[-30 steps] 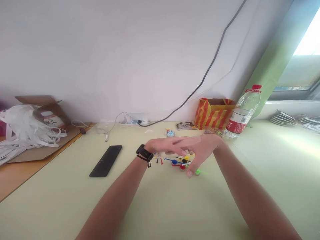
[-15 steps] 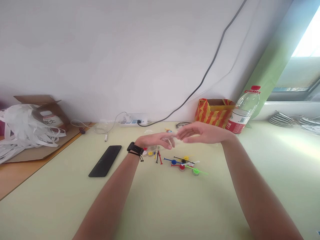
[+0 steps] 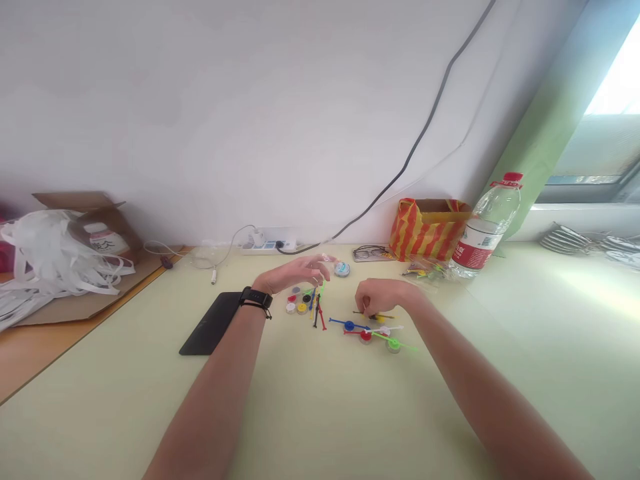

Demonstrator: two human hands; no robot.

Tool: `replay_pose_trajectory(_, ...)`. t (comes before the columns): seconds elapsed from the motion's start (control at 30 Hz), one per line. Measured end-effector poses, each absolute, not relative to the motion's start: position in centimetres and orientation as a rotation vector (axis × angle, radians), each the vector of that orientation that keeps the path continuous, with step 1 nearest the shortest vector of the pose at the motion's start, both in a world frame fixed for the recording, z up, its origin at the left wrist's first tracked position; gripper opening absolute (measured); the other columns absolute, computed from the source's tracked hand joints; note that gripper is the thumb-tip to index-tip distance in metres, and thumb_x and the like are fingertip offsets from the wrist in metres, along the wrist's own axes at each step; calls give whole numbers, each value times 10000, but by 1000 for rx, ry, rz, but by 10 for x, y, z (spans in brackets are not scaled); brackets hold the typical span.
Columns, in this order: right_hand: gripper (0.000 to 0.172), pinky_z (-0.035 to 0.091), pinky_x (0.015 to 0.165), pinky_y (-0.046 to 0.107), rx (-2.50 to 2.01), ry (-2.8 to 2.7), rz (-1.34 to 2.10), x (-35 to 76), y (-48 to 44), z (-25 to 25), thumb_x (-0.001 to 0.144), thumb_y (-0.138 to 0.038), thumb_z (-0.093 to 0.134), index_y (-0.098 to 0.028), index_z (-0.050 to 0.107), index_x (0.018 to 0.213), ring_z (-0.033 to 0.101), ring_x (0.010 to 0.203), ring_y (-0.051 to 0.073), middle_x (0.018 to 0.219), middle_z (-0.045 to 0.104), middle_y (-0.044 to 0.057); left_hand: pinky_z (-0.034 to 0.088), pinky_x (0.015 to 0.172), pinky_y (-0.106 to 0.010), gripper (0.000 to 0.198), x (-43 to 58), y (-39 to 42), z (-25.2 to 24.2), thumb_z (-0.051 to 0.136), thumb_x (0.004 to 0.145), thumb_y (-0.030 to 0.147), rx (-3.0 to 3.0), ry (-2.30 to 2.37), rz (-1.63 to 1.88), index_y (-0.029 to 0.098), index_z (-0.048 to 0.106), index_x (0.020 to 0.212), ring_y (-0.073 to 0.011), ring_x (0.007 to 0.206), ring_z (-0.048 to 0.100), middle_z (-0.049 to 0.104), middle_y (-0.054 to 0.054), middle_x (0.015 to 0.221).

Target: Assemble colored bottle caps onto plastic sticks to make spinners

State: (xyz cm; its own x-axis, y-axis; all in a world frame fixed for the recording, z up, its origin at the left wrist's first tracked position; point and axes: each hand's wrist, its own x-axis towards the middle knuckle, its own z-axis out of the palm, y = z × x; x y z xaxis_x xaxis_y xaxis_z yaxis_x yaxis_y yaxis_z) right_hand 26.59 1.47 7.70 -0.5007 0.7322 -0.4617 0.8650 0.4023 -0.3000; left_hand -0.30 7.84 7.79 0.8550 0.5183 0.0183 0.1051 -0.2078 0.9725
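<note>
My left hand [image 3: 296,272] hovers over a group of loose game-spinner parts, fingers apart and slightly bent, apparently empty. Below it lie several round bases, including a yellow one [image 3: 302,308], and loose arrows such as a red arrow [image 3: 321,316]. To the right, my right hand [image 3: 384,293] is closed, its fingertips pinching at a black arrow spinner [image 3: 373,317], mostly hidden by them. Closer to me are assembled spinners: a blue spinner [image 3: 349,326], a red spinner [image 3: 365,336], a white spinner [image 3: 384,331] and a green spinner [image 3: 394,345].
A round labelled container [image 3: 342,269] stands behind the parts. A black phone-like slab [image 3: 210,327] lies left. Along the wall are a power strip [image 3: 267,247], glasses [image 3: 370,253], a striped bag [image 3: 425,230], small plastic packets [image 3: 425,270] and a large bottle [image 3: 483,233].
My hands have moved apart from where they nearly met. The left went left; the right came down to the black spinner and closed. The round container and the packets now show.
</note>
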Motion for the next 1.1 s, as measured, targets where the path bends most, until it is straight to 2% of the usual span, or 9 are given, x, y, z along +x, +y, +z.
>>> replay_pose_trajectory(0.1, 216, 453, 622, 261, 1472, 2407, -757, 274, 18, 76, 721, -208, 686, -191, 756, 925, 707, 875, 221, 1017, 775, 61, 480, 934, -403, 576, -1, 79, 75, 644, 940, 445, 1781, 496, 438, 234, 525, 1462, -249, 1025, 627, 658, -131, 1148)
replay_pose_trajectory(0.23, 325, 461, 638, 259, 1421, 2391, -891, 284, 18, 76, 726, -359, 736, -234, 739, 1025, 701, 925, 221, 1083, 767, 36, 482, 933, -409, 591, 1, 82, 71, 635, 945, 456, 1791, 514, 432, 243, 506, 1480, -244, 1025, 628, 655, -138, 1174)
replay_pose_trajectory(0.33, 432, 460, 637, 261, 1391, 2368, -933, 285, 18, 74, 636, -442, 816, -227, 738, 1003, 692, 914, 225, 1075, 762, 37, 480, 935, -410, 588, 4, 82, 70, 634, 950, 455, 1805, 514, 411, 246, 504, 1484, -244, 1033, 628, 658, -140, 1182)
replay_pose_trajectory(0.43, 400, 452, 619, 263, 1412, 2385, -936, 286, 20, 70, 615, -461, 824, -200, 739, 905, 682, 865, 223, 1008, 764, 50, 485, 914, -403, 585, 7, 80, 70, 628, 956, 455, 1821, 503, 402, 246, 500, 1487, -246, 1036, 627, 658, -143, 1187)
replay_pose_trajectory(0.6, 231, 424, 580, 260, 1394, 2445, -1038, 298, 25, 67, 707, -411, 729, -188, 720, 766, 677, 753, 205, 785, 749, 32, 483, 914, -398, 569, 9, 79, 69, 631, 953, 463, 1840, 495, 384, 249, 520, 1469, -246, 1044, 626, 664, -142, 1185)
replay_pose_trajectory(0.8, 300, 512, 686, 282, 1668, 2720, -1213, 324, 19, 92, 774, -478, 747, -182, 715, 736, 708, 793, 210, 814, 767, 60, 478, 940, -420, 575, 11, 79, 69, 645, 935, 445, 1800, 462, 367, 249, 526, 1463, -252, 1041, 628, 661, -143, 1196)
replay_pose_trajectory(0.93, 327, 570, 786, 327, 1964, 3126, -1516, 337, 9, 113, 766, -519, 809, -202, 762, 827, 717, 843, 213, 865, 763, 57, 464, 960, -432, 604, 15, 75, 68, 645, 923, 443, 1707, 399, 373, 239, 513, 1476, -256, 1037, 623, 654, -140, 1184)
replay_pose_trajectory(1.03, 330, 600, 849, 366, 2208, 3324, -1910, 332, 9, 119, 710, -509, 871, -222, 768, 837, 718, 838, 203, 892, 747, 42, 456, 951, -428, 610, 22, 70, 65, 647, 918, 435, 1636, 389, 388, 242, 512, 1481, -257, 1042, 618, 645, -139, 1194)
replay_pose_trajectory(1.1, 322, 605, 885, 365, 2202, 3370, -2167, 322, 11, 119, 687, -489, 896, -233, 767, 835, 715, 837, 187, 895, 738, 30, 451, 943, -424, 608, 29, 66, 64, 650, 914, 418, 1604, 379, 400, 243, 516, 1481, -260, 1045, 613, 642, -142, 1193)
